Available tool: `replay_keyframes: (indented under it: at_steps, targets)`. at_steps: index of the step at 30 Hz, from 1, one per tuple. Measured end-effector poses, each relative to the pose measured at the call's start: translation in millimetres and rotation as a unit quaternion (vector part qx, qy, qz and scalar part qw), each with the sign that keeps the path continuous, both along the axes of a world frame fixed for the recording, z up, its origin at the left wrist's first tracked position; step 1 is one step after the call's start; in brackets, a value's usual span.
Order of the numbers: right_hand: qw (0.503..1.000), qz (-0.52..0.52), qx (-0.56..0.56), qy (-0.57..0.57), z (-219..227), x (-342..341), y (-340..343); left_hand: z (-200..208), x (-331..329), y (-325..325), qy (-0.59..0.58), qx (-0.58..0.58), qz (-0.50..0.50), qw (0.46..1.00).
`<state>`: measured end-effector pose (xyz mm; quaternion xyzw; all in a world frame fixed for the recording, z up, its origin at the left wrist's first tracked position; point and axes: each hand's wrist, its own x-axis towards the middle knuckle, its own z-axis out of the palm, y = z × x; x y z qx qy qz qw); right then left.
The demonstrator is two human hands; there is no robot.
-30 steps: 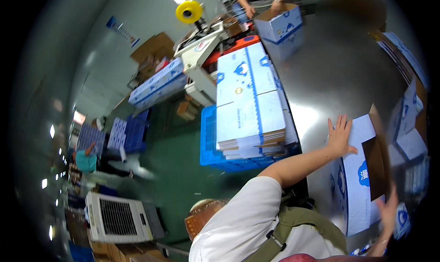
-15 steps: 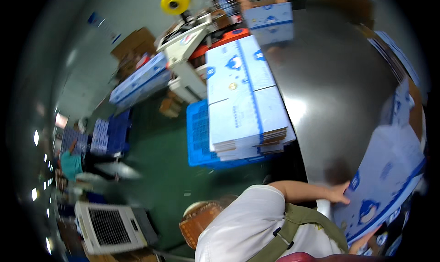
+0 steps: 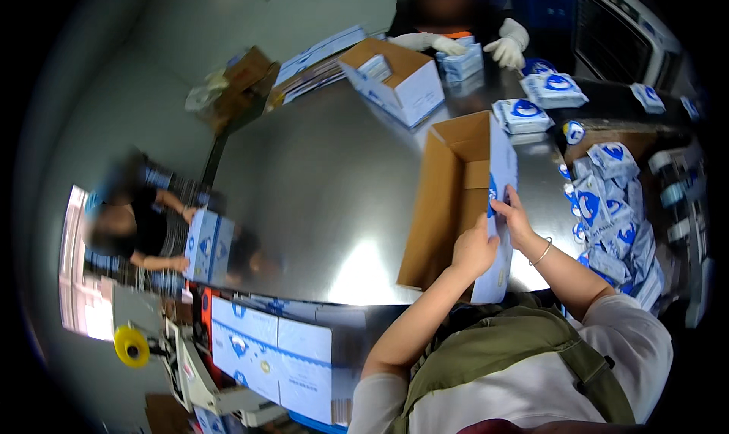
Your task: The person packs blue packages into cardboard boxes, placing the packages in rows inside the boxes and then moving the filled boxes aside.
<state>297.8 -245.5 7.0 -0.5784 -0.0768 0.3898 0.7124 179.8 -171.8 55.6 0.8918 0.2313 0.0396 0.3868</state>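
Observation:
An opened cardboard carton point(image 3: 433, 221), brown inside and white with blue print outside, stands in front of me on the metal table. My left hand point(image 3: 476, 249) is closed on the near part of its right wall, thumb upward. Beside it, my right hand point(image 3: 515, 218) grips the outer side of the same wall, fingers over the upper edge. The inside of the carton shows no contents. Its underside is hidden from me.
Wipes packs point(image 3: 524, 115) lie beyond the carton, and a heap of packs point(image 3: 607, 214) fills a box at right. Across the steel table point(image 3: 319, 183), a gloved co-worker handles packs beside another carton point(image 3: 414, 92). Another person holds a carton point(image 3: 210, 246) at left. Flat cartons point(image 3: 273, 350) are stacked at lower left.
My view has swung to the right. The carton was folded flat in my hands before; now it is opened into a box shape, with both hands on its right wall.

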Motion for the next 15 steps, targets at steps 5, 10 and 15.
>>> replay_keyframes:
  at_steps: [5, 10, 15]
  targets:
    - [0.998, -0.022, -0.031, -0.058, 3, -31, 4, -5, 4, -12, 0.061, 0.056, -0.058, 0.995]
    - [0.997, -0.016, -0.043, -0.062, -35, 3, 6, -17, -26, -16, -0.052, 0.183, -0.153, 0.970]
    - [0.994, 0.094, -0.033, 0.053, -15, 12, 2, -15, -106, 60, 0.134, 0.265, 0.231, 0.927]
